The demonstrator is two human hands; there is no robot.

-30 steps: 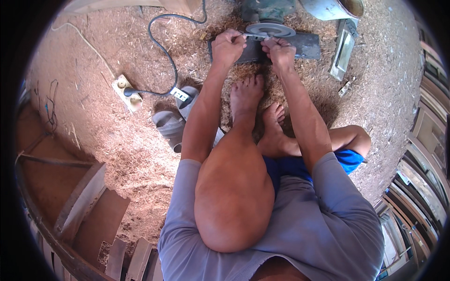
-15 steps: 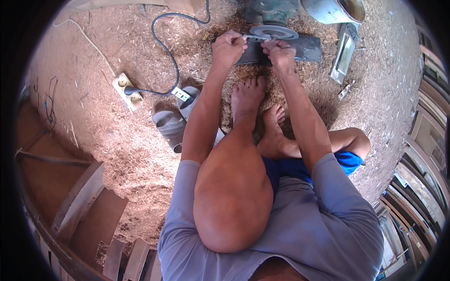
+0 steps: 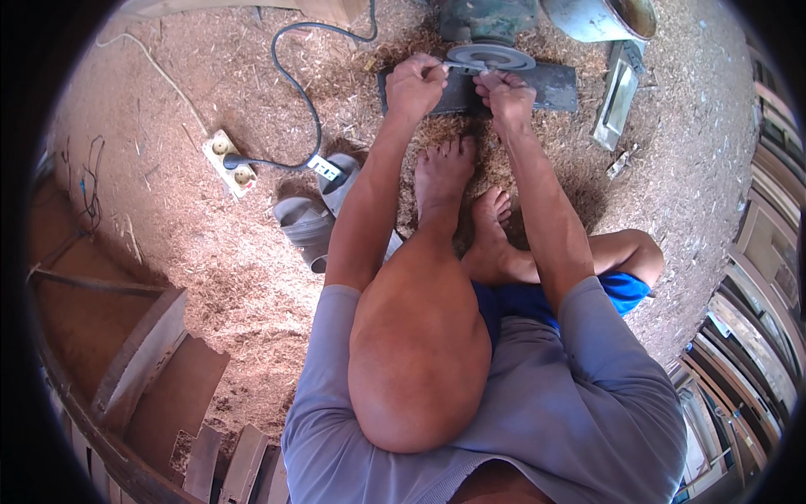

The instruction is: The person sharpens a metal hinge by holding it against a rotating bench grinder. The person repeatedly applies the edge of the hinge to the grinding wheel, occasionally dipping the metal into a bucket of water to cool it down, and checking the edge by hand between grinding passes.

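Note:
Ahead of me a round grey grinding wheel [image 3: 504, 55] is mounted on a green motor body [image 3: 487, 20]. Just at its near face, both hands grip a thin, light grey metal strip [image 3: 461, 65]. My left hand [image 3: 416, 86] pinches the strip's left end between thumb and fingers. Closed around its right end is my right hand [image 3: 509, 96], close below the wheel's rim. The strip lies roughly level, along the wheel; whether it touches the wheel I cannot tell. Beneath the hands lies a flat dark board [image 3: 552, 89].
A metal bucket [image 3: 583, 20] lies tilted at the far right, above a metal frame piece [image 3: 617, 99]. At left, a power strip [image 3: 228, 164] has a black cable [image 3: 312, 105] plugged in. Sandals [image 3: 304, 227] sit beside my left forearm. Wood shavings cover the ground.
Both hands have shifted slightly to the right along the wheel, keeping hold of the metal strip. The rest of the scene looks the same.

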